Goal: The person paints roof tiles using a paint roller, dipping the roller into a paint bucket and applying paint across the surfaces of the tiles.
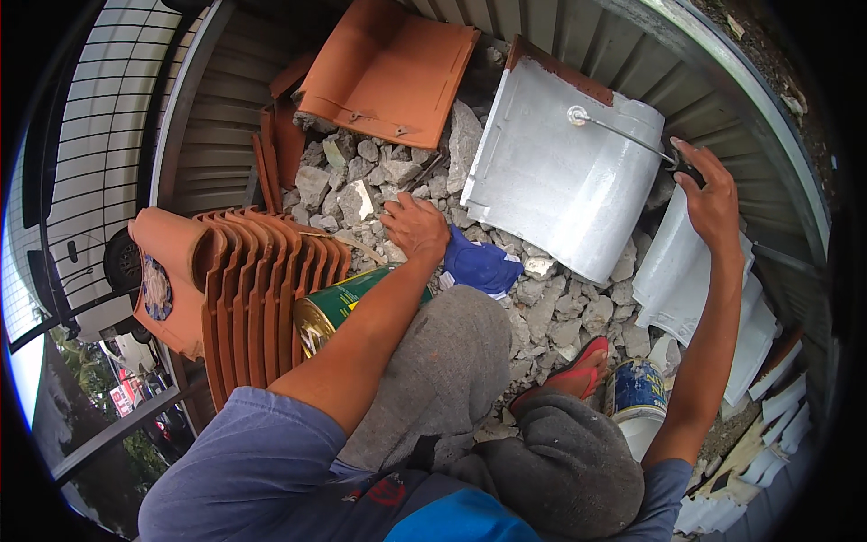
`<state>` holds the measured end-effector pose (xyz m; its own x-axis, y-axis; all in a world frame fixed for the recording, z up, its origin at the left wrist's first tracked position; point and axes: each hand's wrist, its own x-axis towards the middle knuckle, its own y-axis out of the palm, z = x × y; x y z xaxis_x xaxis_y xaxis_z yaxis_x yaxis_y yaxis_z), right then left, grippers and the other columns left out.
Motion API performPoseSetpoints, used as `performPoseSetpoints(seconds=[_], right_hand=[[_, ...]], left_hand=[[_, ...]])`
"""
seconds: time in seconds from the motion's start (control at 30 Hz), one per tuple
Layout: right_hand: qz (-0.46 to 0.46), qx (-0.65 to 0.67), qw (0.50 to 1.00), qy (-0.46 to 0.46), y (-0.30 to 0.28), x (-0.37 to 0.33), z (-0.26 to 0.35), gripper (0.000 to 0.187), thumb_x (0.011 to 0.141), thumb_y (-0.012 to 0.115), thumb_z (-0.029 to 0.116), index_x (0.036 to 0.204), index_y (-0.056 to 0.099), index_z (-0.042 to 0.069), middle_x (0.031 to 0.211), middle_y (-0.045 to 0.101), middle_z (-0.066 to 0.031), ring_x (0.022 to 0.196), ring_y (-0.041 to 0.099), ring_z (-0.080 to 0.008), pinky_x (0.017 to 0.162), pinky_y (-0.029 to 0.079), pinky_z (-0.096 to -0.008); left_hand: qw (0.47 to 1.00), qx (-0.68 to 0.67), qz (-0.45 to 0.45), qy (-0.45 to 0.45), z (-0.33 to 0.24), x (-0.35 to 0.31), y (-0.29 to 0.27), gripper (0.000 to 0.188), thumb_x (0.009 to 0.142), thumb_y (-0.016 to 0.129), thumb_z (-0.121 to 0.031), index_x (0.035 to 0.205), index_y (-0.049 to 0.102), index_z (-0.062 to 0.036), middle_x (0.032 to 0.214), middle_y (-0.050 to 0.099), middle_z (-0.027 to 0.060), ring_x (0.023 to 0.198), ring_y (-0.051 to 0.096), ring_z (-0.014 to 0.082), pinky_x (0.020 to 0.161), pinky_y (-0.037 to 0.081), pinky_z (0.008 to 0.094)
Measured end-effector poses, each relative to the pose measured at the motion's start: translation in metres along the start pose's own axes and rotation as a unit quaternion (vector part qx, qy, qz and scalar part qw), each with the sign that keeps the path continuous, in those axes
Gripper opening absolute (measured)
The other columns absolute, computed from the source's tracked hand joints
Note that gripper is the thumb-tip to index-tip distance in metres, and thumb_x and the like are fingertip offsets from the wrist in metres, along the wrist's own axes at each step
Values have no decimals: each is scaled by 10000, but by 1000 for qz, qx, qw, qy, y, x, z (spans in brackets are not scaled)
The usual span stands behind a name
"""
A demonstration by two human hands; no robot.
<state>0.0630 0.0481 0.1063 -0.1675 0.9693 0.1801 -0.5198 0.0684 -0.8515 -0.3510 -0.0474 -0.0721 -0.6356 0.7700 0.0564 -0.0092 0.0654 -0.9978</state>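
Note:
My right hand [711, 191] is closed around the dark handle of a paint roller [623, 133]. Its thin metal rod reaches left over a roof tile [569, 172] coated white, with a bare brown strip along the far edge. The roller's round white end is at that tile's upper middle. Low over the grey rubble, my left hand [417, 228] has its fingers curled downward; whatever they grip, if anything, is hidden. Beside it lies a crumpled blue cloth [481, 264]. A green and gold can [361, 294] is partly covered by my left forearm.
An unpainted orange tile [393, 77] leans at the back. Stacked orange tiles [262, 289] stand at the left, and white-coated tiles [691, 271] at the right. A blue-labelled can [637, 388] sits by my sandalled foot [578, 372]. Corrugated metal walls [623, 45] enclose the rubble.

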Motion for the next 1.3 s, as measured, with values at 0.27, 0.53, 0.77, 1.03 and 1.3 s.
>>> performPoseSetpoints(seconds=[0.27,0.53,0.77,1.03,1.3], right_hand=[[51,-211,976,2,-24,10,-15,305,806,735,36,1108,743,75,999,663,-93,967,662,-333,822,523,-447],[62,-188,979,-51,23,51,7,236,893,680,95,1119,734,54,1046,715,-131,1033,672,-344,886,529,-455],[117,-174,977,28,1,51,-1,246,889,691,81,1129,732,55,1067,725,-162,1045,666,-375,911,518,-482],[137,-208,968,43,-30,49,-13,249,878,705,89,1123,744,64,1031,723,-191,1040,658,-377,898,512,-484],[134,-218,966,18,-20,49,-10,272,894,689,94,1159,731,55,1121,711,-180,1101,651,-361,955,500,-466]], left_hand=[[1000,-1,19,-1,2,-1,4,263,970,499,-275,1099,557,-52,1172,509,196,1100,517,403,885,513,530],[1000,4,21,0,-1,-3,3,266,976,484,-278,1103,546,-53,1180,499,199,1113,507,404,887,511,526],[1000,8,19,-3,5,2,6,288,976,481,-290,1123,547,-51,1180,501,205,1122,505,405,896,510,527],[1000,-5,30,4,-1,-2,1,286,976,493,-279,1126,540,-40,1182,480,204,1110,503,403,879,516,524],[999,8,32,0,0,-2,2,289,982,488,-286,1126,541,-41,1189,479,203,1114,503,399,877,517,530]])
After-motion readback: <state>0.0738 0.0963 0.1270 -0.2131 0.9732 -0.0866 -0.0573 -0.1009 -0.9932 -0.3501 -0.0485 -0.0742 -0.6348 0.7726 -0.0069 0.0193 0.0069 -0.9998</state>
